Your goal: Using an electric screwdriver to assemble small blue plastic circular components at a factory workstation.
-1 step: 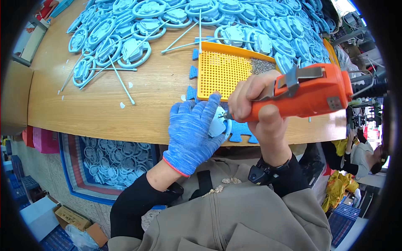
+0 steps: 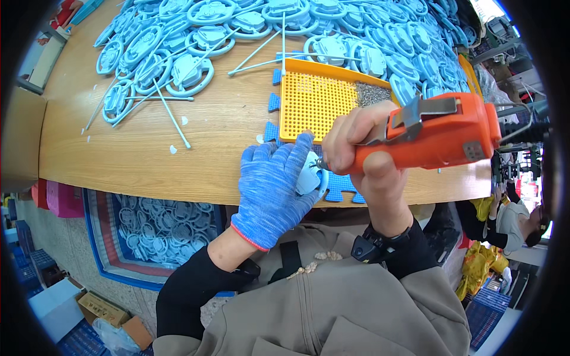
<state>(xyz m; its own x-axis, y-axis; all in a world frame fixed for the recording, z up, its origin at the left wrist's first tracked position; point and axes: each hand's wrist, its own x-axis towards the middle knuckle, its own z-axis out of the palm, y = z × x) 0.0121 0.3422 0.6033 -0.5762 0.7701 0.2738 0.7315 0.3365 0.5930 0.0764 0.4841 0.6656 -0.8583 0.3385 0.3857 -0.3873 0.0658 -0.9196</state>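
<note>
My left hand, in a blue knitted glove, grips a light blue plastic ring-shaped part near the table's front edge. Its index finger reaches the rim of a yellow perforated screw tray. My bare right hand is wrapped round an orange electric screwdriver, held nearly level, tip to the left. The driver's tip meets the face of the part, and a screw there is too small to make out. Under part and tray lies a blue foam mat. Small metal screws are heaped in the tray's right corner.
A large pile of similar light blue parts covers the far side of the wooden table. Some thin rods stick out toward me. Below the table at left, a blue-edged bin holds more parts. Another person is at the far right.
</note>
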